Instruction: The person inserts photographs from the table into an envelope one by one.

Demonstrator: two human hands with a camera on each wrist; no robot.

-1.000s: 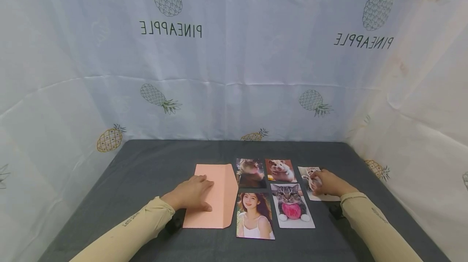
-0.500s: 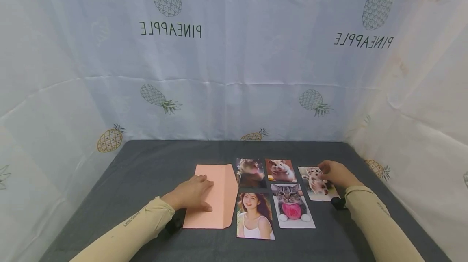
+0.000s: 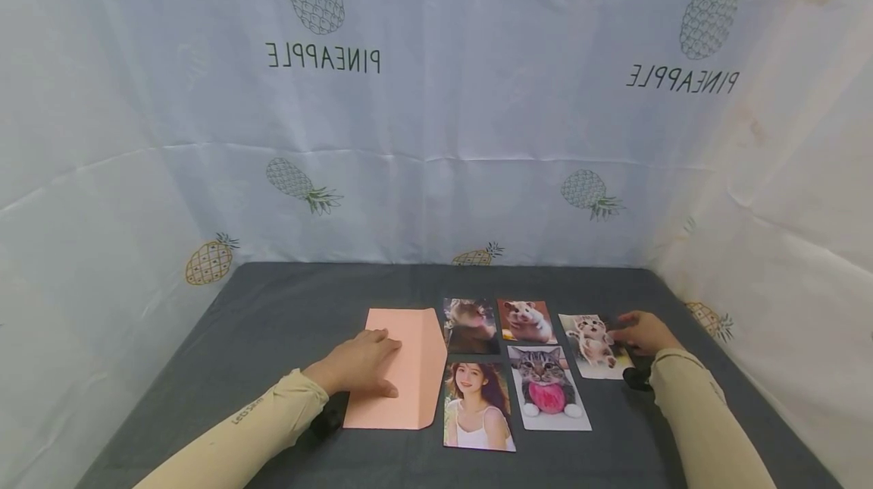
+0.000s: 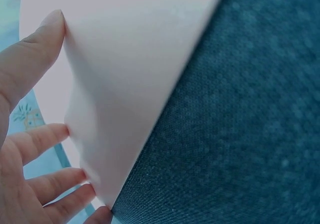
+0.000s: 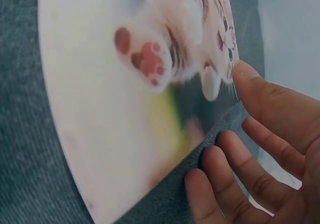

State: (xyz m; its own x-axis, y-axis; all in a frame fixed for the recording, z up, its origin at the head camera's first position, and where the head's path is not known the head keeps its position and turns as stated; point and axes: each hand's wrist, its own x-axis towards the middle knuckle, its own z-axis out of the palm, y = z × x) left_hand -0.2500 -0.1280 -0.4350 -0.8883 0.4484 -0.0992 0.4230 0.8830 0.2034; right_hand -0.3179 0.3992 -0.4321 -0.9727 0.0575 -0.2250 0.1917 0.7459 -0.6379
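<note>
In the head view, my left hand (image 3: pixel 358 362) rests with spread fingers on a pink envelope (image 3: pixel 402 398), whose flap points right. The left wrist view shows the thumb and fingertips on the pale paper (image 4: pixel 125 59). My right hand (image 3: pixel 644 332) is at the right edge of a kitten photo card (image 3: pixel 592 345) lying on the cloth. Close up in the right wrist view, the thumb (image 5: pixel 272 97) touches the card's edge, while the other fingers (image 5: pixel 220 171) lie loosely bent just beside it.
Between the hands lie several more photo cards: a dark one (image 3: pixel 470 326), a hamster (image 3: pixel 527 322), a cat with a pink ball (image 3: pixel 548 389) and a portrait (image 3: pixel 477 409). Dark cloth (image 3: pixel 307 292) covers the table. White pineapple-print curtains (image 3: pixel 436 95) enclose the back and sides.
My right hand has drawn back from over the kitten card to its right edge, uncovering the picture. My left hand stays on the envelope. The head view has shifted slightly.
</note>
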